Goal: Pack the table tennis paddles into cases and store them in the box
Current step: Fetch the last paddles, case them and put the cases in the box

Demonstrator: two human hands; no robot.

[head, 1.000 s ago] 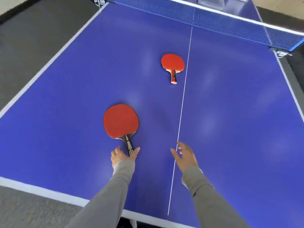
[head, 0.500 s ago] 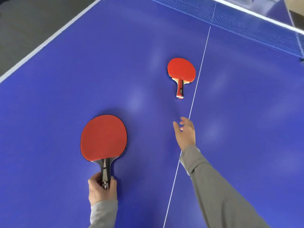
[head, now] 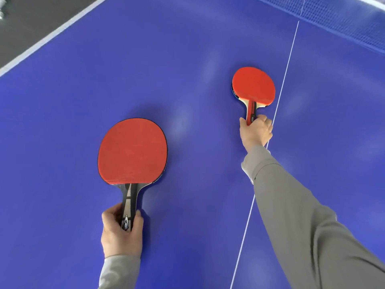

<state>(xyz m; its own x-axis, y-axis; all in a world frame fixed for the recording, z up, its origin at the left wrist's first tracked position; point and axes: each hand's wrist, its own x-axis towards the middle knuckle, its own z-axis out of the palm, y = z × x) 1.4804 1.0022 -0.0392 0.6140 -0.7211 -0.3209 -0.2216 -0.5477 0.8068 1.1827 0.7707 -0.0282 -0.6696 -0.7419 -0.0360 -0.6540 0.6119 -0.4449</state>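
Left hand [head: 121, 232] grips near paddle [head: 132, 151]; right hand [head: 255, 132] grips far paddle [head: 253, 85] beside centre line [head: 287, 65]. Nothing cased; no cases or box visible.

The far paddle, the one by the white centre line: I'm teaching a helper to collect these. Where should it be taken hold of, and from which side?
Take the far paddle by its red handle, coming from the near side. It lies flat with the handle pointing toward the person, and the broad blade gives fingers nothing to wrap. The right hand grips it just so, as the left hand does the near paddle.
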